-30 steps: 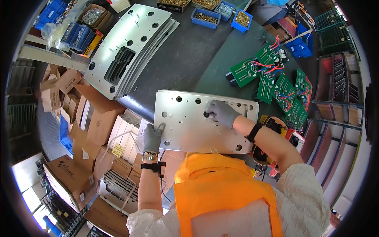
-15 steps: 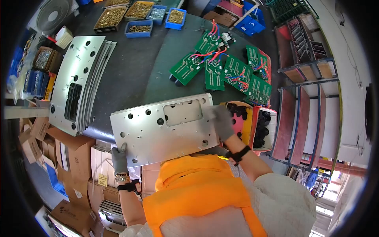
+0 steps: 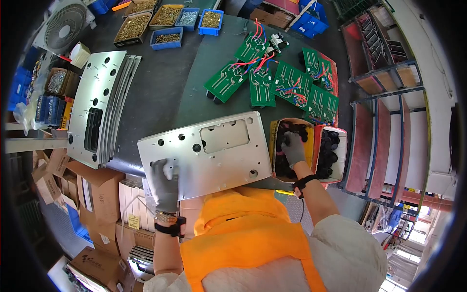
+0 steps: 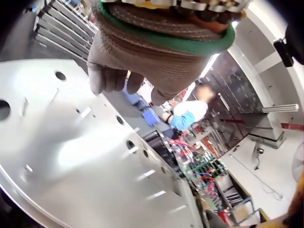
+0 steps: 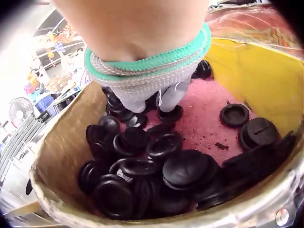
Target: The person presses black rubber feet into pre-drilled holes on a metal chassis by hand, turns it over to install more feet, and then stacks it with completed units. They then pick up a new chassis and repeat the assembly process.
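Note:
A silver metal plate (image 3: 209,165) with round holes, a rectangular cutout and small studs lies in front of the person. Over its left end is the gloved left hand (image 3: 165,182), its fingers loosely bent and holding nothing in the left wrist view. The gloved right hand (image 3: 294,150) reaches down into a yellow-walled box (image 5: 256,66) beside the plate. Black rubber grommets (image 5: 142,164) lie heaped in that box on a pink bottom. Finger and thumb (image 5: 172,99) stand apart, tips right at the grommets; the other fingers are mostly hidden.
A second box (image 3: 343,158) of black parts adjoins the yellow one. Green circuit boards (image 3: 292,87) with red and blue wires lie beyond. At the left stands a stack of similar plates (image 3: 95,104). Blue bins (image 3: 166,39) of small hardware line the back; cardboard boxes (image 3: 102,192) crowd the lower left.
The right hand has left the plate and gone right, down into the box of grommets. The left hand has moved from the plate's left edge in over its surface. The head view has swung right.

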{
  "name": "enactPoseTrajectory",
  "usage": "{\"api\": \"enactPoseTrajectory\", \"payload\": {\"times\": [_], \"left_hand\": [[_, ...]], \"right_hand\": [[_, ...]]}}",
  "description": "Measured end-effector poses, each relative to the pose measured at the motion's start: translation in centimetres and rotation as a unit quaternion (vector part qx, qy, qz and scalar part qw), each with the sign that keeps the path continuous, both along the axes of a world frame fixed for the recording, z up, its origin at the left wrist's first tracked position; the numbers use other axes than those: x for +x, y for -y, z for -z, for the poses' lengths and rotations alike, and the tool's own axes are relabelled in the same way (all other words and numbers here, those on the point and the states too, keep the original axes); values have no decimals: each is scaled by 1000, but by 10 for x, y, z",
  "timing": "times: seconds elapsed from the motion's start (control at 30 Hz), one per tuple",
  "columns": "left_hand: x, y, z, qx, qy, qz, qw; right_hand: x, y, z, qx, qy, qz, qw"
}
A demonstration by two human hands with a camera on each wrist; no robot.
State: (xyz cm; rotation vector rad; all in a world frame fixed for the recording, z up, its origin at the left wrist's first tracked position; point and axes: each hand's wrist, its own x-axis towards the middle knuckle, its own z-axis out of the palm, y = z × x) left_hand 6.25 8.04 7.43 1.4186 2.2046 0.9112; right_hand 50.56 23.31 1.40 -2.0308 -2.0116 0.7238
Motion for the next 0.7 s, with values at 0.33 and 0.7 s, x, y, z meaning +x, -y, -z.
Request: {"api": "enactPoseTrajectory", "payload": {"times": [0.33, 0.7], "left_hand": [[139, -57, 18, -132, 492, 192, 839], [181, -103, 27, -229, 836, 127, 483]], "right_hand": [[4, 5, -6, 44, -72, 7, 996], [-100, 35, -105, -67, -222, -213, 949]]}}
